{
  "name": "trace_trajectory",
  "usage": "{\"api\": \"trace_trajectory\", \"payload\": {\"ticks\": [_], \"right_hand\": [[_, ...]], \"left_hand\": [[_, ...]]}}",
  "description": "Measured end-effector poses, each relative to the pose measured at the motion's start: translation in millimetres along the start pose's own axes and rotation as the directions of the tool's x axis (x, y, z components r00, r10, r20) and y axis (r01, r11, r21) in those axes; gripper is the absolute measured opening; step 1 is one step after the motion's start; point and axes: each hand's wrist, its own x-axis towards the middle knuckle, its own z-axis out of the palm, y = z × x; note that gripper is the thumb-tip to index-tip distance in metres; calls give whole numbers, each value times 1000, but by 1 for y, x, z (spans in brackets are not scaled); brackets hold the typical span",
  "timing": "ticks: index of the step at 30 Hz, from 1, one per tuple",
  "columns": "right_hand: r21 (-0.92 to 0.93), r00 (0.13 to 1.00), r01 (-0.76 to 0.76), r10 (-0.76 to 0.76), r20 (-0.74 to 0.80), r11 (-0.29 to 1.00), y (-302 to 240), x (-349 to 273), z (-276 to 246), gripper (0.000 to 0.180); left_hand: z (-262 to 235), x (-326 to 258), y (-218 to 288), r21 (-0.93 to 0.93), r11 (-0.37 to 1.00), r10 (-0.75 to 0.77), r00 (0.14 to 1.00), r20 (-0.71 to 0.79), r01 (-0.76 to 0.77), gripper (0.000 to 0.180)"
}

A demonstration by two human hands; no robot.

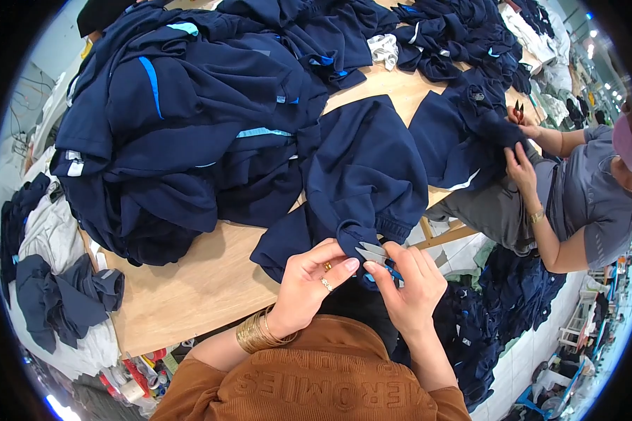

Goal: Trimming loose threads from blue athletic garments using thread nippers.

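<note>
My left hand (314, 275), with rings on its fingers and gold bangles at the wrist, pinches the edge of a navy garment (364, 161). My right hand (413, 284) is closed round small thread snips (373, 251) with metal blades and a blue handle. The blades point left, just beside my left fingertips and against the cloth. Most of the garment lies on the wooden table, and its near end hangs over the edge toward me. The exact spot between the blades is too small to make out.
A large heap of navy garments (189, 119) covers the table (189, 295) on the left. At right, a co-worker (576, 182) holds dark snips and another navy garment (456, 133). More navy clothes (470, 323) are piled low at the right. White and navy cloth (63, 295) lies at far left.
</note>
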Motion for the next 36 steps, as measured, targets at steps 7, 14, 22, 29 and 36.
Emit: {"api": "trace_trajectory", "payload": {"ticks": [7,14,22,29,36], "right_hand": [[71,998,-56,58,-25,996,1,2,0,22],[553,878,-478,370,302,682,21,5,11,42],[185,942,-317,331,-52,930,69,5,66,21],[635,534,-764,441,722,-114,79,28,15,11],[686,598,-625,336,728,-373,49,25,14,16]], "left_hand": [[-5,-2,-2,50,998,-31,999,-36,32,16],[-19,0,8,-200,976,-112,986,-120,87,16],[-66,12,48,-573,819,-168,950,-262,-13,23],[-108,9,48,-549,816,-92,895,-436,-184,24],[-126,6,30,-100,990,39,882,-470,-97,17]]}}
